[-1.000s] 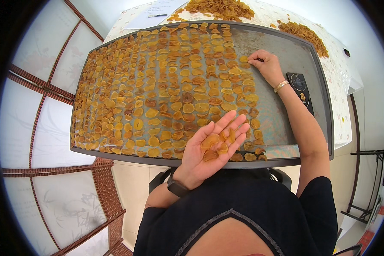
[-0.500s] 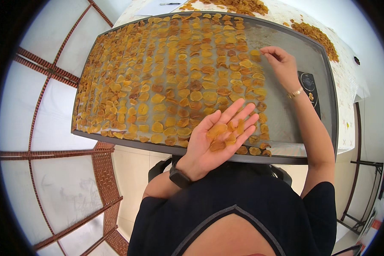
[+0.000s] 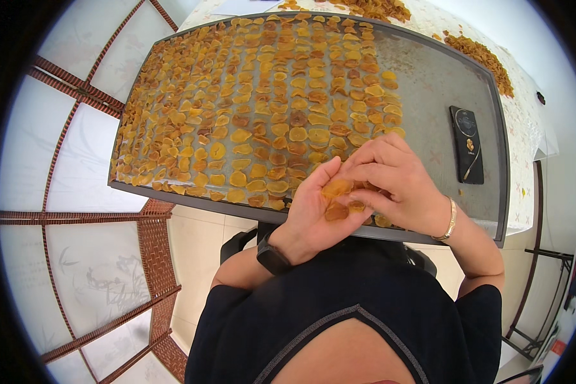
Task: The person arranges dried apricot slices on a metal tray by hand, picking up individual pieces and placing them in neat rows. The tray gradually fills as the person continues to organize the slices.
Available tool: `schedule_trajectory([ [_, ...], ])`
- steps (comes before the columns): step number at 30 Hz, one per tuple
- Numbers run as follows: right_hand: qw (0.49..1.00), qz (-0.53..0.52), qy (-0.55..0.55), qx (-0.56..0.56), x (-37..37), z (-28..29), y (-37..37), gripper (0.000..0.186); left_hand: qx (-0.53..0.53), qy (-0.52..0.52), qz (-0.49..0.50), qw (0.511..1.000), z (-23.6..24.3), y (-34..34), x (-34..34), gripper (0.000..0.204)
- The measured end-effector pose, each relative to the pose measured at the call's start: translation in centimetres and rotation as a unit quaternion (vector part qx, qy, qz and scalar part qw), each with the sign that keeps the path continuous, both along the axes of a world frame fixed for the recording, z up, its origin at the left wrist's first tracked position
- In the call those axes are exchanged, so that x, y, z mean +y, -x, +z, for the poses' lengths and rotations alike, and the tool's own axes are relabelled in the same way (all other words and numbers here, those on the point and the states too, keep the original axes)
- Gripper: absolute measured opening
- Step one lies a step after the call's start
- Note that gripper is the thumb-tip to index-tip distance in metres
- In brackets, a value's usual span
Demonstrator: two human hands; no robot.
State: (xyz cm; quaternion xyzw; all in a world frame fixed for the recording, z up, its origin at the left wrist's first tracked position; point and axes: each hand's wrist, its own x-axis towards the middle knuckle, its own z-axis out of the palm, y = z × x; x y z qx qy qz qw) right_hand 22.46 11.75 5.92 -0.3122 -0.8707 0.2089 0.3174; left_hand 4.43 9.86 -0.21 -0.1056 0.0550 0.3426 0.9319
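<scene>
My left hand [image 3: 313, 211] lies palm up near the tray's front edge. It cups several thin amber-brown dried slices [image 3: 337, 187]. Above that palm is my right hand [image 3: 400, 182], its thumb and fingers bent together at a slice; the fingers partly hide the pile. Rows of similar dried slices [image 3: 241, 135] cover the left and middle of a large dark-rimmed tray [image 3: 422, 134]. The right-hand rows run under my right hand, which hides their near part.
A black phone [image 3: 467, 144] rests on the tray's right side. Beyond the tray, heaps of dried slices [image 3: 483, 61] lie on the patterned tablecloth [image 3: 521, 128]. A folding screen [image 3: 102, 256] with woven brown edging stands at left.
My right hand has come back from the tray's far right rows to my left palm, uncovering the phone. A slice remains at the spot it left. My left hand stays nearly in place.
</scene>
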Motion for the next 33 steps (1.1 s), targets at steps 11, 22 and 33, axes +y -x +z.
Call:
schedule_trajectory([
  [11,1.000,-0.010,-0.002,-0.021,-0.5,0.2,0.8,0.019,-0.006,-0.015,0.001,1.000,-0.1,0.0,-0.4,0.037],
  [22,0.986,-0.165,-0.024,0.004,5.3,2.2,-3.1,0.022,0.016,0.003,-0.032,0.999,0.9,0.6,0.3,0.034],
  [33,0.935,-0.329,0.126,-0.046,18.6,-4.8,-10.7,0.023,0.023,-0.026,-0.039,0.999,0.1,1.5,0.8,0.031],
])
